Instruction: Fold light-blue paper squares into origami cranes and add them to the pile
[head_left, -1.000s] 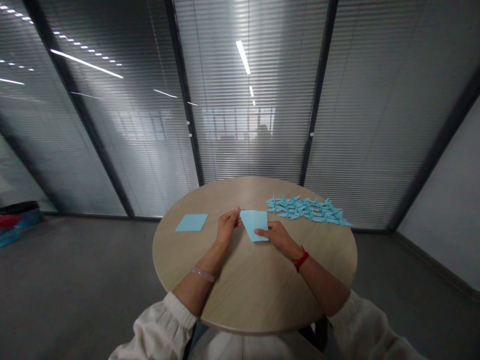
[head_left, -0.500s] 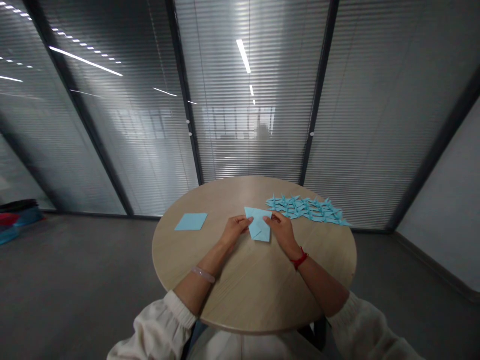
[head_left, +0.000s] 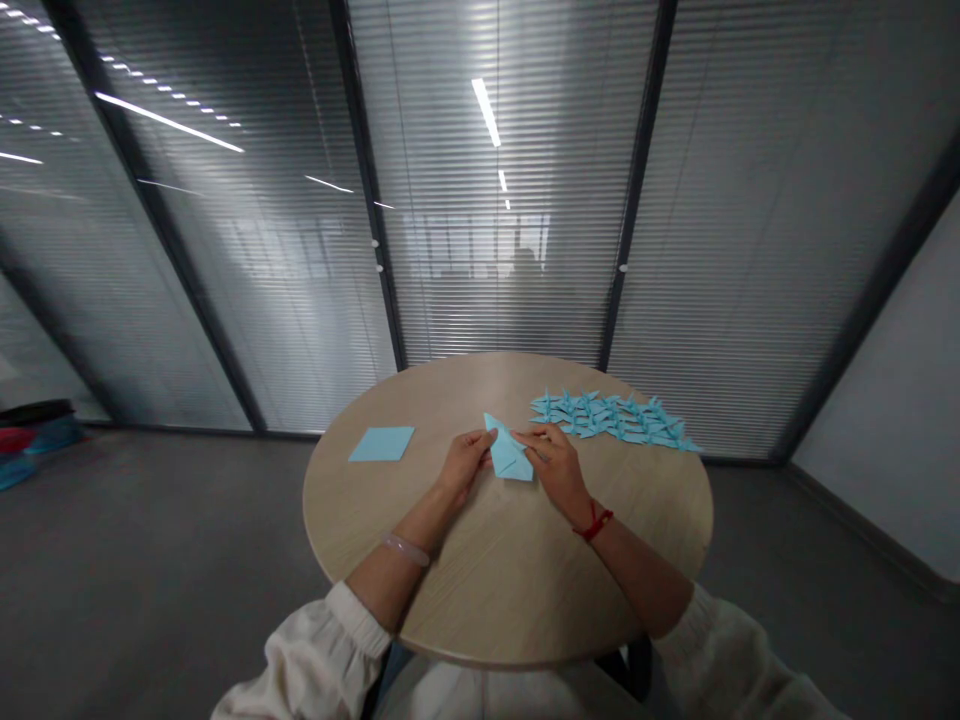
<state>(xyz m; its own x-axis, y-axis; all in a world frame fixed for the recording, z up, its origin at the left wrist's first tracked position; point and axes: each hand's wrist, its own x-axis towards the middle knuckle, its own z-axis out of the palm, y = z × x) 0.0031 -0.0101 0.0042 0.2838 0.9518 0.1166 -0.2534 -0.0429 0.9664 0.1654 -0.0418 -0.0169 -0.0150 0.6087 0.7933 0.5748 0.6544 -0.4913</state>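
Note:
A light blue sheet of origami paper (head_left: 510,460), partly folded, is held up over the middle of the table. My left hand (head_left: 466,461) pinches its left edge between thumb and fingers. On the other side, my right hand (head_left: 556,465) has its fingers closed on the paper's upper right edge, where a flap is folded inward. Diagonal creases show on the lower part of the paper. The fingertips behind the sheet are hidden.
Flat blue paper (head_left: 381,444) lies on the left of the round wooden table (head_left: 480,600). Several folded blue paper cranes (head_left: 611,415) are spread in rows at the back right. Behind the table stands a glass partition with blinds (head_left: 499,300).
The paper's upper right corner has been folded inward, so its top now comes to a point at the left. My right hand has moved slightly left with it.

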